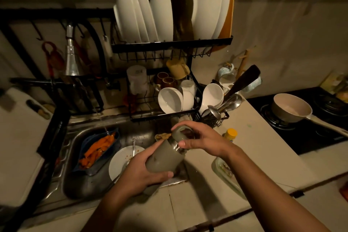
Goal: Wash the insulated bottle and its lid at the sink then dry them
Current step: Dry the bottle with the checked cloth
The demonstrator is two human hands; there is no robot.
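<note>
Gripping the olive-green insulated bottle (164, 158) around its lower body, the left hand (145, 173) is seen just below the centre of the frame, its fingers wrapped under the base and the thumb laid along the side. The bottle is held tilted, its top leaning toward the upper right, above the counter edge just right of the sink (75, 184). The lid (179, 133), with a loop handle on top, is closed over by the right hand (199, 137), whose fingers arch over the cap while the thumb is pressed near the metal ring at the bottle's neck. Whether the lid is screwed tight or loosened cannot be told.

To the left of the hands, a white plate (120, 162) with food traces and a utensil is lying in the sink, beside a blue container (88, 149) holding orange pieces. A thin stream of water is falling into that container from the tap (72, 58) in the upper left. Behind the hands a black dish rack (169, 45) is stood, with white plates upright on the top tier and bowls and mugs below. A yellow-capped bottle (230, 134) is placed just right of the right hand. At the right edge, a pot (291, 109) is set on a black stove (310, 133).
</note>
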